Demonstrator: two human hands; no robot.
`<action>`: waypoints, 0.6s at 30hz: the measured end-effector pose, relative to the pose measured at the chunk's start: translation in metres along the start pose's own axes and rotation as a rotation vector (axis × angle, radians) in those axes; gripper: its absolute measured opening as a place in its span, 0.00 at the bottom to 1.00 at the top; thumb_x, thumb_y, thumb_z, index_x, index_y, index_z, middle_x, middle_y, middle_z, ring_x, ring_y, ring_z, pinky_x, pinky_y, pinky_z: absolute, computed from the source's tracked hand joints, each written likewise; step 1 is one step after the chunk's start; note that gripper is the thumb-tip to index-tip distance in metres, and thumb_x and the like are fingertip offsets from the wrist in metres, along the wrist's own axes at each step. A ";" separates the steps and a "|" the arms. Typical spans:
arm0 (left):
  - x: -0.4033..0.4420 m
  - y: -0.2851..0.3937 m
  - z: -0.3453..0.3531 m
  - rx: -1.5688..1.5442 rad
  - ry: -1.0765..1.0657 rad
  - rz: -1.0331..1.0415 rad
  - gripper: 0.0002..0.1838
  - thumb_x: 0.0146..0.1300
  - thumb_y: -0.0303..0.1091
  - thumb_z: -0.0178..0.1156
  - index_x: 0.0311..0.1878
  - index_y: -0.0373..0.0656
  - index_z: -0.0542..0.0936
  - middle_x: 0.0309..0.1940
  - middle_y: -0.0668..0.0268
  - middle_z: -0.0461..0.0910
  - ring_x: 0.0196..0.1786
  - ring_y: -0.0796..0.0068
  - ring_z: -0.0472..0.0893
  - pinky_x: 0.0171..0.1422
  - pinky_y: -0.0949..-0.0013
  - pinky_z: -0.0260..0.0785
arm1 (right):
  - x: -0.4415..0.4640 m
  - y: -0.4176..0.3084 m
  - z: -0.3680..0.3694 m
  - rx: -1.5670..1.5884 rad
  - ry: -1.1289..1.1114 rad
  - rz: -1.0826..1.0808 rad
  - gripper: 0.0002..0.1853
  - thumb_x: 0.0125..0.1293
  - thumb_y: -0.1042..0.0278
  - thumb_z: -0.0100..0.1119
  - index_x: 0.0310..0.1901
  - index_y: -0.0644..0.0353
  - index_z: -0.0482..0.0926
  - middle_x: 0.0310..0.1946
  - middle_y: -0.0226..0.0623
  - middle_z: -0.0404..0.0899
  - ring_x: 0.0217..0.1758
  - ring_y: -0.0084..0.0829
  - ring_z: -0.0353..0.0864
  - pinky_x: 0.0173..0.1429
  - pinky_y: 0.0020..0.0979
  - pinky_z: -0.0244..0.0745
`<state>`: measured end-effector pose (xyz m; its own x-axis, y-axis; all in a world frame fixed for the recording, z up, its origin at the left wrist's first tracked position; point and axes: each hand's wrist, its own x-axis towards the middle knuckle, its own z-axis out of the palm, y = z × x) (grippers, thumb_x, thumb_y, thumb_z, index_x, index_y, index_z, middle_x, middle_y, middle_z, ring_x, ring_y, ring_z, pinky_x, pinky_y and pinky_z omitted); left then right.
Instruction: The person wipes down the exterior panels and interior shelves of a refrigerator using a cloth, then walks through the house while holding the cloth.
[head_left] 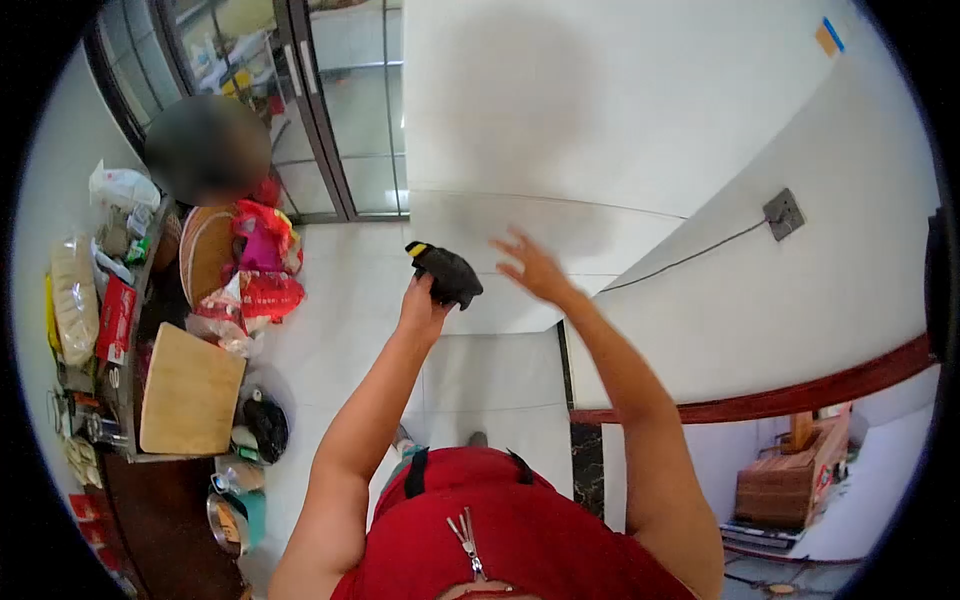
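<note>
My left hand point(428, 303) is closed around a dark, soft-looking bundle point(452, 276) with a yellow band at its upper left end; I cannot make out its exact kind. To the right of it, my right hand point(532, 268) is raised with its fingers spread and holds nothing. A gap separates that hand from the bundle. Both hands are in front of a large white panelled surface point(500, 120), on which a shadow falls.
A wooden board point(193, 392) leans at the left by a cluttered counter. Red plastic bags point(265, 295) lie near a round woven thing. Glass doors point(360, 110) stand behind. A cable runs to a wall socket point(784, 214) on the right.
</note>
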<state>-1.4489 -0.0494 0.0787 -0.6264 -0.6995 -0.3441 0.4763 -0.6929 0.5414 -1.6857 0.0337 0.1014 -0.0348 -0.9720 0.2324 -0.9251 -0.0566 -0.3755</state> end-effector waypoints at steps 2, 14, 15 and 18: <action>-0.005 -0.001 0.007 0.105 -0.096 0.004 0.19 0.75 0.37 0.43 0.66 0.47 0.68 0.58 0.61 0.76 0.60 0.61 0.76 0.65 0.52 0.70 | -0.024 -0.030 0.020 0.761 -0.126 0.284 0.36 0.70 0.43 0.54 0.76 0.36 0.53 0.76 0.36 0.50 0.76 0.43 0.55 0.72 0.52 0.59; -0.058 0.047 0.123 0.875 -0.588 0.013 0.23 0.70 0.37 0.56 0.66 0.41 0.70 0.59 0.63 0.75 0.63 0.72 0.72 0.70 0.64 0.63 | -0.025 -0.102 -0.086 1.455 0.307 0.454 0.21 0.69 0.62 0.49 0.60 0.60 0.74 0.46 0.33 0.79 0.46 0.24 0.77 0.52 0.27 0.74; -0.061 0.057 0.137 0.931 -0.562 0.134 0.24 0.70 0.38 0.57 0.66 0.40 0.70 0.60 0.62 0.75 0.63 0.71 0.72 0.70 0.64 0.62 | -0.019 -0.099 -0.101 1.342 0.385 0.371 0.19 0.69 0.63 0.49 0.58 0.62 0.75 0.45 0.35 0.79 0.48 0.27 0.77 0.57 0.30 0.72; -0.062 0.089 0.182 1.069 -0.384 0.498 0.27 0.69 0.39 0.59 0.68 0.38 0.69 0.65 0.57 0.71 0.66 0.67 0.70 0.69 0.65 0.62 | 0.009 -0.082 -0.154 1.010 0.853 0.211 0.18 0.68 0.66 0.51 0.57 0.64 0.75 0.55 0.45 0.73 0.60 0.35 0.71 0.67 0.33 0.63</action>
<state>-1.4802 -0.0356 0.2882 -0.7479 -0.6236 0.2277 0.0850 0.2502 0.9645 -1.6684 0.0652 0.2727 -0.7075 -0.5583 0.4333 -0.2031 -0.4266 -0.8813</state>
